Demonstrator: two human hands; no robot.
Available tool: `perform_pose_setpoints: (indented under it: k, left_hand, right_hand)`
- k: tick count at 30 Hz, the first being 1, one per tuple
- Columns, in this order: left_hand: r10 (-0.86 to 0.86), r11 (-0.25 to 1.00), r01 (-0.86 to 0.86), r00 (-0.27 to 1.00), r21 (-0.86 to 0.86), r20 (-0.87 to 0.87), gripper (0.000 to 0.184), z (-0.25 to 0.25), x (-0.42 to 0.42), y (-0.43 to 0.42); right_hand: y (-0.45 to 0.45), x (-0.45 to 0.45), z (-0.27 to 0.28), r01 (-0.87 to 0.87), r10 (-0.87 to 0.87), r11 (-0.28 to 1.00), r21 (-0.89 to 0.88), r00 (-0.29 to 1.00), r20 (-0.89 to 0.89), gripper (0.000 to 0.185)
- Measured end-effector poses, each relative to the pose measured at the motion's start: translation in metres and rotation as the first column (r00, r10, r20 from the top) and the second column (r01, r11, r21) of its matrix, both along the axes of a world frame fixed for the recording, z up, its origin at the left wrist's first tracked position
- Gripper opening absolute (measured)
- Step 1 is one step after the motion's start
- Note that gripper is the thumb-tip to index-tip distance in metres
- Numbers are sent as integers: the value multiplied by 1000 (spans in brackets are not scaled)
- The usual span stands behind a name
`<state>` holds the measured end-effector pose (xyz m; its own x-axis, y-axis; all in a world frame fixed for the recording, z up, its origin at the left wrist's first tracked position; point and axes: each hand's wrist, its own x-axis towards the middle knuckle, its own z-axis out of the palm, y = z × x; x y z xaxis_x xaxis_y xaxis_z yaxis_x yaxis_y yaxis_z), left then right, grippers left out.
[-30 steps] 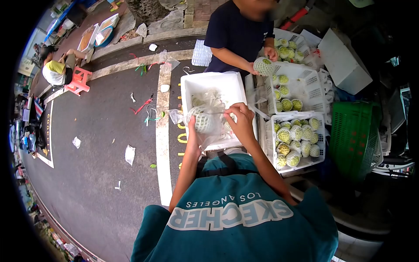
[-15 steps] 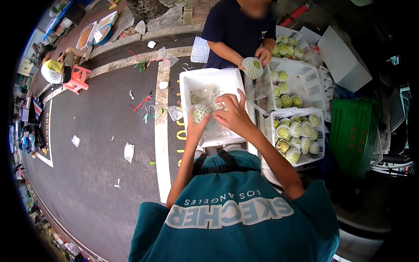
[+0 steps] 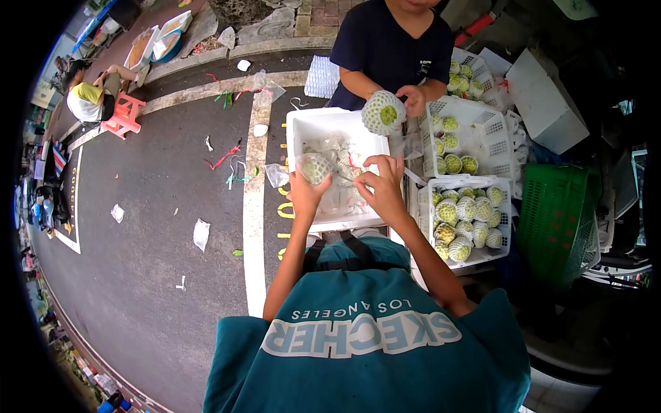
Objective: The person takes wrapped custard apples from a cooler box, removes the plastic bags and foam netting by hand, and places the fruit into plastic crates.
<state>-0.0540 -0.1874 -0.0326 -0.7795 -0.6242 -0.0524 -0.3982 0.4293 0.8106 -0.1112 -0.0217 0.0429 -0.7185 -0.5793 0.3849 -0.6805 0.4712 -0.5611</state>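
Observation:
My left hand point(image 3: 307, 194) is closed round a green fruit point(image 3: 315, 167) in a white foam net, with clear plastic about it. To its right, my right hand point(image 3: 383, 189) pinches a thin, drawn-out end of that clear plastic bag. Both hands are over a white foam box point(image 3: 299, 131), where crumpled clear plastic point(image 3: 333, 144) and some netted fruit lie, partly hidden by my hands. Across the box, another person's hands hold a larger foam-netted green fruit point(image 3: 383, 113).
White baskets point(image 3: 511, 237) of netted green fruit stand at the right. Beyond them are a green crate point(image 3: 559, 220) and a white foam box point(image 3: 547, 103). A person sits on a red stool point(image 3: 124, 115) at the far left. Litter point(image 3: 201, 235) dots the pavement.
My right hand has moved slightly right and down, drawing the bag's end away from the fruit. The other person's fruit has moved left over the box's edge. The view has shifted a little.

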Motion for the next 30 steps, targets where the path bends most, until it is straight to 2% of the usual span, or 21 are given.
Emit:
perform_pose_setpoints:
  k: [1, 5, 6, 8, 9, 12, 13, 14, 15, 17, 18, 19, 21, 23, 24, 25, 26, 27, 28, 29, 30]
  left_hand:
    - [34, 999, -34, 999, 35, 4, 62, -3, -1, -2]
    - [28, 979, -12, 997, -205, 73, 71, -4, -4, 2]
    - [28, 979, -12, 997, -205, 72, 71, -10, -3, -1]
    - [45, 958, 21, 974, -286, 224, 79, -35, -1, -11]
    - [60, 989, -24, 969, -146, 241, 78, -40, 3, -19]
    - [124, 974, -73, 964, -216, 234, 70, -81, 19, -42]
    - [130, 986, -134, 991, 95, 40, 64, -101, 25, -52]
    - [192, 908, -120, 971, 401, -144, 57, -110, 31, -59]
    - [192, 911, -118, 969, 396, -153, 57, -106, 35, -62]
    - [228, 675, -33, 960, 737, -165, 50, -93, 42, -67]
    - [239, 604, -2, 955, 797, -178, 47, -90, 47, -66]
    - [242, 609, 4, 951, 793, -191, 47, -86, 54, -63]
    - [251, 391, 32, 958, 920, -140, 48, -78, 57, -61]
    - [233, 424, 63, 956, 904, -176, 54, -69, 55, -49]
    - [206, 415, 100, 958, 904, -200, 58, -42, 52, -40]
    - [259, 377, 76, 948, 923, -183, 62, -20, 47, -29]
    - [285, 339, 102, 936, 935, -205, 64, -11, 40, -23]
    - [314, 301, 129, 922, 945, -226, 65, -3, 35, -18]
    - [318, 280, 144, 919, 949, -233, 63, 19, 28, -11]
    - [316, 339, 161, 908, 927, -274, 64, 19, 20, -9]
    - [317, 350, 161, 907, 923, -278, 63, 13, 15, -9]
  right_hand:
    - [1, 2, -3, 16, -15, 1000, -23, 999, 43, 10]
    - [-2, 15, -9, 23, -24, 1000, 10, 998, 56, 11]
    - [-4, 18, -5, 54, -31, 991, -119, 981, 191, 10]
    - [-4, 18, 13, 93, -76, 989, -115, 987, 142, 11]
    - [-3, 17, 21, 138, -128, 984, -115, 987, 93, 11]
    - [10, 5, 13, 164, -161, 986, -31, 984, 79, 11]
    - [13, 1, 0, 176, -177, 984, 27, 980, 94, 11]
    - [14, -4, -18, 230, -232, 973, 33, 959, 160, 8]
    - [13, -9, -34, 229, -230, 973, 24, 961, 154, 8]
    - [11, -16, -64, 208, -223, 970, 122, 966, 130, 12]
    - [8, -14, -81, 217, -259, 923, 317, 961, 97, 30]
    - [2, -9, -83, 189, -311, 867, 461, 928, 204, 54]
    - [-8, -1, -80, 23, -295, 821, 571, 873, 389, 70]
    - [-12, 2, -87, -256, -20, 936, 243, 650, 759, 76]
    - [-14, 10, -90, -307, 122, 952, 18, 432, 893, 77]
    - [-18, 13, -92, -301, 274, 930, -211, 184, 944, 79]
    - [-27, 17, -49, -226, 272, 941, -252, 62, 960, 78]
    - [-30, 20, -36, -154, 315, 940, -306, 42, 948, 79]
    - [-38, 20, -26, -86, 373, 927, -364, 154, 915, 74]
    - [-43, 22, -21, -19, 416, 905, -426, 257, 872, 70]
    - [-44, 16, -24, -52, 397, 915, -400, 284, 873, 72]
